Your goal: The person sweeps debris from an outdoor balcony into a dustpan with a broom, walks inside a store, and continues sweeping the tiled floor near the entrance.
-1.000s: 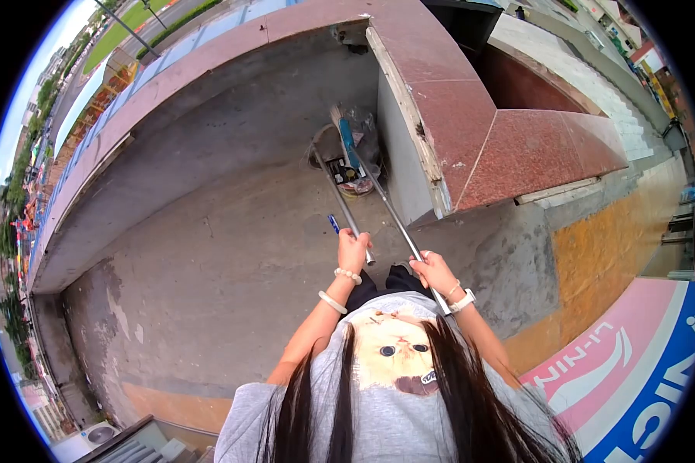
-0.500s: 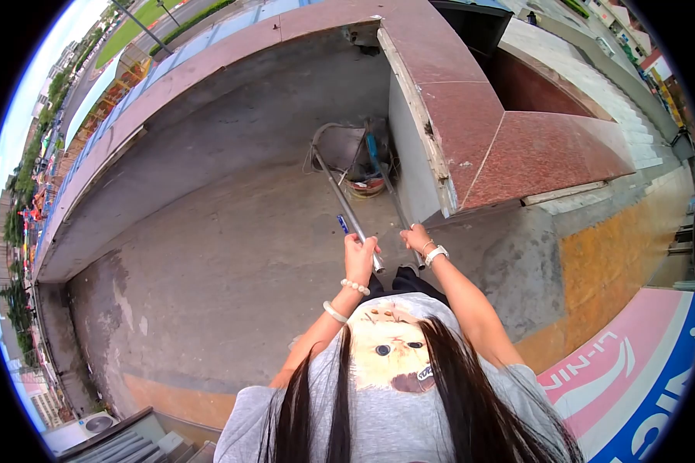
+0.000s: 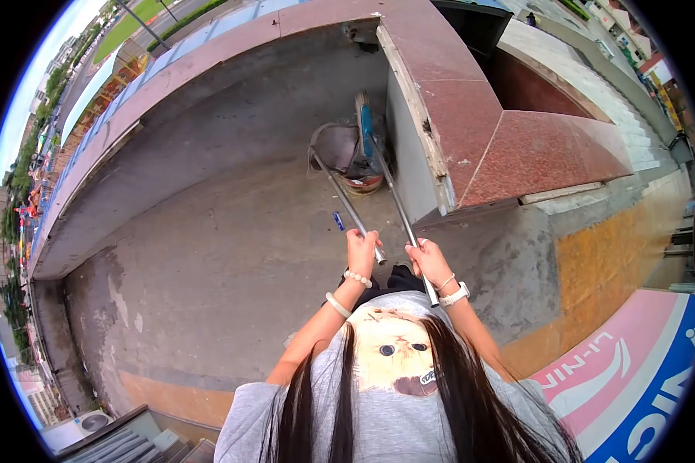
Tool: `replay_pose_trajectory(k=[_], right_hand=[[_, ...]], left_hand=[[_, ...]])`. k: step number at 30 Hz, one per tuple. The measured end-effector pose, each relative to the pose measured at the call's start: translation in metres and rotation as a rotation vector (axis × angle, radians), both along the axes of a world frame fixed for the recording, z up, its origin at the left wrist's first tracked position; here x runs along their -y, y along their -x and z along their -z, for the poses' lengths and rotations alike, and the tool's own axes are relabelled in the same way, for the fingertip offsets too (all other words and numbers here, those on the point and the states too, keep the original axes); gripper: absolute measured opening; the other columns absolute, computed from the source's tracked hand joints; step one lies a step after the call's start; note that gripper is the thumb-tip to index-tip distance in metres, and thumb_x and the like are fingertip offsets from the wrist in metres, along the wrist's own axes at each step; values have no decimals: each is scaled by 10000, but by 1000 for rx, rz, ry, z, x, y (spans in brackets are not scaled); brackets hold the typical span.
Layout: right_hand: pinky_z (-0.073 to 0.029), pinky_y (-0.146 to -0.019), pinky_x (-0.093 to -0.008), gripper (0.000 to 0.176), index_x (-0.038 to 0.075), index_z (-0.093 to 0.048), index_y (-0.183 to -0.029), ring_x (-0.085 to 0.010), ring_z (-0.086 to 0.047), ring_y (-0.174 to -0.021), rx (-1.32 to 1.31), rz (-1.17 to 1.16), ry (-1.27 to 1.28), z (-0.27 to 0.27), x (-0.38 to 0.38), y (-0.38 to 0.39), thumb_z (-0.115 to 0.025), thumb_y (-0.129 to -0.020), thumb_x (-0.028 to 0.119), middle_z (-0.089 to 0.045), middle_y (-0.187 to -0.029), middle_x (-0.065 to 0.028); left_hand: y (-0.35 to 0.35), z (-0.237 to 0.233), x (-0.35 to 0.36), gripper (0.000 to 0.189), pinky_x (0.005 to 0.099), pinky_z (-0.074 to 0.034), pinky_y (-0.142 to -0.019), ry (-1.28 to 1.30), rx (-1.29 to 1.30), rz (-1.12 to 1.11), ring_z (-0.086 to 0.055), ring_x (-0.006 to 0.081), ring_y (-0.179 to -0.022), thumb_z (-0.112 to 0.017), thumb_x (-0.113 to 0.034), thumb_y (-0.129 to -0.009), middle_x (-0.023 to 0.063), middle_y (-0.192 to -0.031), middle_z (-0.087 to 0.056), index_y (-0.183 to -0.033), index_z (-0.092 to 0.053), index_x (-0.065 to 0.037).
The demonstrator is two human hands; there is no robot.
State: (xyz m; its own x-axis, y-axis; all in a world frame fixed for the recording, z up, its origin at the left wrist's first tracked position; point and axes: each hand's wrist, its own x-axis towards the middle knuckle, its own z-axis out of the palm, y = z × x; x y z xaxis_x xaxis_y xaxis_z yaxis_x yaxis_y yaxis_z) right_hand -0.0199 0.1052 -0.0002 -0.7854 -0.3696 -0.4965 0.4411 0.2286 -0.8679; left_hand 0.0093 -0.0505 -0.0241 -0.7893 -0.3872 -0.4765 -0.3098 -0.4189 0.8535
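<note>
My left hand is wrapped round the lower part of a metal pole, whose far end meets a dark dustpan. In my right hand is the handle of a broom; its thin metal shaft runs up to a blue broom head with pale bristles pointing up. The broom head is raised beside the dustpan, against the corner. Under and behind both, a round reddish container shows in part.
A small blue object lies on the concrete floor left of the pole. A red stone ledge juts out at the right, and a curved parapet runs along the left. A pink and blue sign stands at lower right.
My right hand has moved down and slightly right, towards my body. The blue broom head has risen and turned more into view. My left hand has shifted only slightly.
</note>
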Motion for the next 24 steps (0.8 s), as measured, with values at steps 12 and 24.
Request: replay_pose_trajectory(k=[12, 24], right_hand=[[-338, -348, -224, 204, 1, -453, -669, -94, -447, -361, 5, -67, -29, 53, 12, 9, -478, -766, 178, -455, -525, -27], [-377, -370, -296, 206, -24, -493, -572, -169, -473, -372, 57, -198, -491, 155, 77, 82, -496, -707, 132, -492, -493, -81]], left_hand=[[8, -30, 44, 114, 175, -355, -394, -208, -120, -271, -428, 67, -415, -518, -116, -719, -1, -530, -476, -626, -485, -61], [-44, -55, 54, 164, 175, -345, -399, -110, -70, -234, -424, 70, -432, -523, -151, -728, 7, -554, -460, -779, -452, -11]])
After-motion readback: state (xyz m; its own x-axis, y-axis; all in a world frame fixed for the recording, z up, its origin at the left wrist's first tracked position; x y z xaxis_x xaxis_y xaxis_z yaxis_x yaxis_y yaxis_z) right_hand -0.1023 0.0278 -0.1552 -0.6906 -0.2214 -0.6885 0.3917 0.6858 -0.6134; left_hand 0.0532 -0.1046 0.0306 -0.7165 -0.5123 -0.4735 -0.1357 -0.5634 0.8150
